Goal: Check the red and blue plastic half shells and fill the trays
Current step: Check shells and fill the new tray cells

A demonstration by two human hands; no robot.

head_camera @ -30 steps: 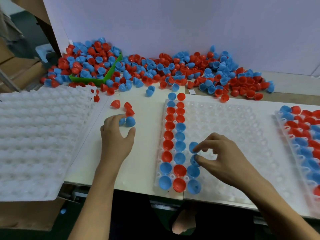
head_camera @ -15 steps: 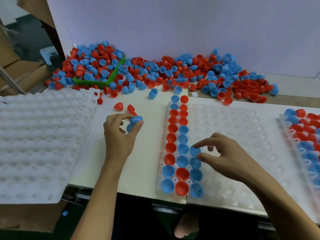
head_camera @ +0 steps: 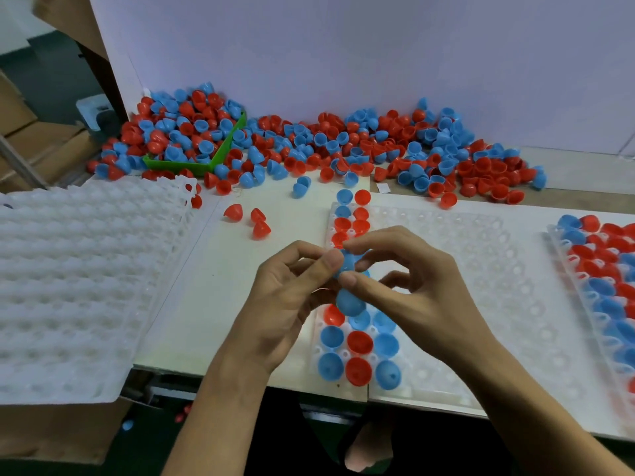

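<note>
The white worktop (head_camera: pixel 220 304) fills the middle of the frame, its near edge running along the bottom centre with dark space below. A plain pale wall (head_camera: pixel 378 46) rises behind it across the top. Against the foot of that wall, from upper left to upper right, lies a long heap of red and blue half shells (head_camera: pixel 343 142), partly burying a green bin (head_camera: pixel 220 156) at upper left. Brown cardboard (head_camera: pixel 20 132) shows at the far left edge.

At frame centre the two hands meet above the clear tray (head_camera: pixel 481 269). The left hand (head_camera: pixel 285 304) and the right hand (head_camera: pixel 412 286) both have fingers curled, pinching a blue half shell (head_camera: pixel 347 262) between their thumbs and fingertips; a second blue shell (head_camera: pixel 350 302) sits just beneath, though whose fingers carry it I cannot tell.

The clear tray holds rows of red and blue shells only along its left edge. A stack of white trays (head_camera: pixel 68 286) lies at left, and a filled tray (head_camera: pixel 604 269) at the right edge. Three loose red shells (head_camera: pixel 252 219) rest on the worktop between the white stack and the clear tray.
</note>
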